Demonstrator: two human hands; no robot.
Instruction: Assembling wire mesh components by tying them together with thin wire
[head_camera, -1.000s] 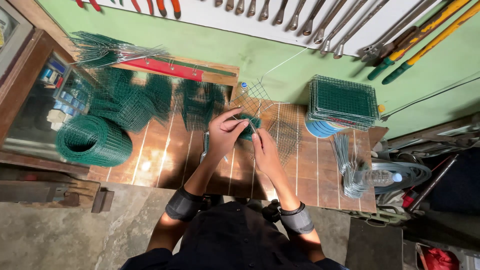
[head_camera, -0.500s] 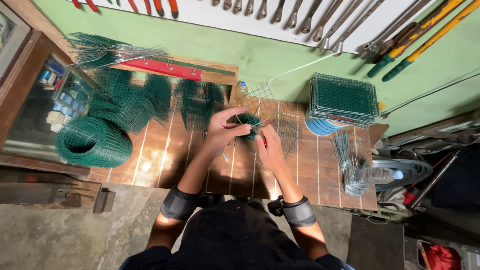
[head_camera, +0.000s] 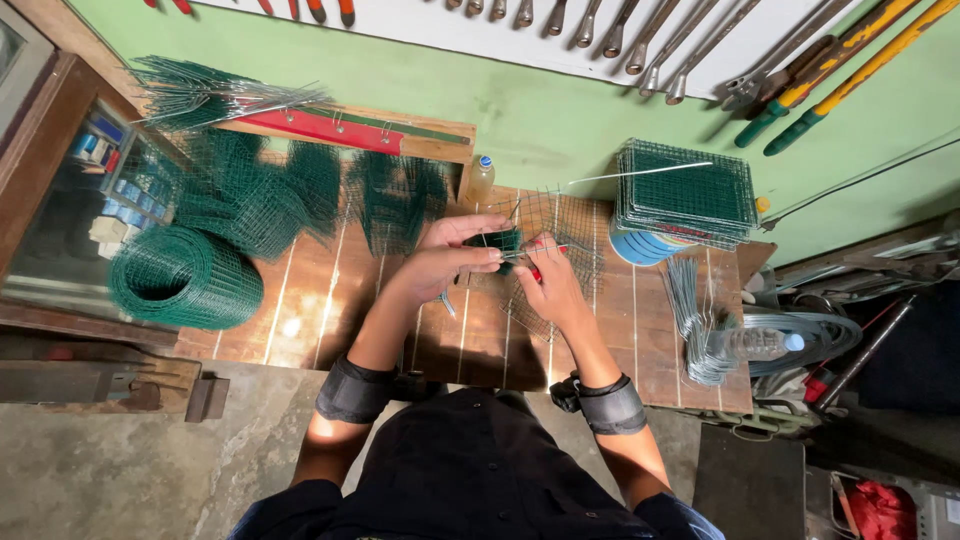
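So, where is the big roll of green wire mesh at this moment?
In the head view, the roll of green wire mesh lies on its side at the left end of the wooden table, left of the person's left hand.

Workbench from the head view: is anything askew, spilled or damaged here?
Nothing looks spilled or broken. The cut green mesh pieces lie in a loose, overlapping heap at the back left, unlike the squared stack of mesh panels. A plastic bottle lies on its side among wires at the right edge. Both hands work a small mesh piece.

mesh roll (head_camera: 180, 277) left on workbench (head_camera: 320, 320), mesh stack (head_camera: 686, 192) right, bottle (head_camera: 481, 178) between
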